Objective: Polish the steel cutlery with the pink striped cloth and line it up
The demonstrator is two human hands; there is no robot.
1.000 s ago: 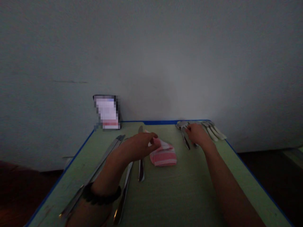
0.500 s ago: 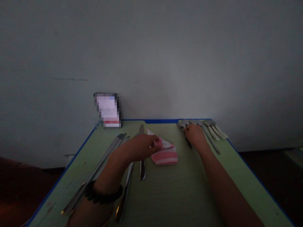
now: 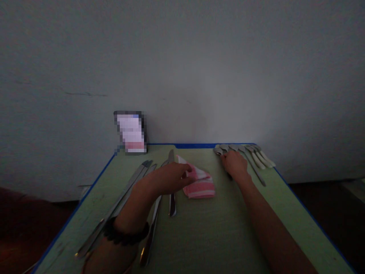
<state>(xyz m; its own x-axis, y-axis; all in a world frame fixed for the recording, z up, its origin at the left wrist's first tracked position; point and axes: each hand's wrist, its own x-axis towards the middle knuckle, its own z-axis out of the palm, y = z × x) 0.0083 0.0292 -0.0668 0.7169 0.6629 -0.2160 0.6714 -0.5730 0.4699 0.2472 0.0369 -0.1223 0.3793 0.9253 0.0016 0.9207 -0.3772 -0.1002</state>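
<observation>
My left hand, with a dark beaded bracelet on its wrist, reaches over the left part of a pink-and-white striped cloth. Its thumb and forefinger are apart, and nothing shows between them. Several table knives lie beside and beneath that arm, partly hidden by it. My right hand is at the row of spoons on the right, its fingers closed on the leftmost spoon. The bowl of that spoon and the dark end of its handle show past my fingers; the middle is covered.
Further spoons and several pale-handled utensils lie at the far right. A phone, its screen blurred, leans on the grey wall at the back left. The green table has a blue edge.
Both hands stay nearly in place. My right hand and the handle end of the spoon under it have shifted very slightly; the cloth and knives lie as before.
</observation>
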